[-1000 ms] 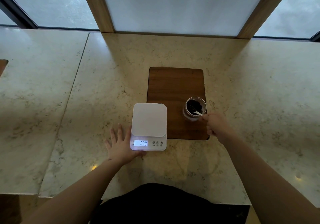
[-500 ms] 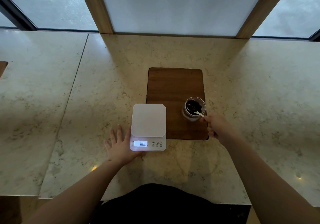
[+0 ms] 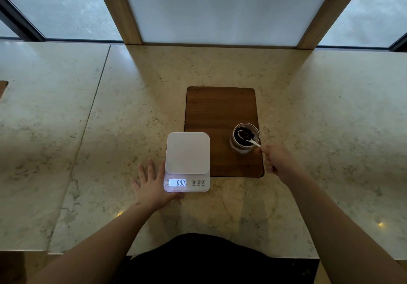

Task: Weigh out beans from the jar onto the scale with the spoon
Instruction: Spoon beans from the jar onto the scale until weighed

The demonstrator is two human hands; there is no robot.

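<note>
A white digital scale stands on the marble counter, its lit display reading 0.00 and its platform bare. A small glass jar of dark beans stands on the near right part of a wooden board. A white spoon lies with its bowl in the jar's mouth, dark beans in it. My right hand pinches the spoon's handle just right of the jar. My left hand lies flat, fingers spread, against the scale's left front corner.
The marble counter runs left and right, with a seam at the left. Wooden posts and window panes rise behind its far edge. A brown object peeks in at the far left edge.
The spoon's bowl has come up into view at the jar's mouth with beans in it. My right hand has shifted slightly. My left hand has stayed by the scale.
</note>
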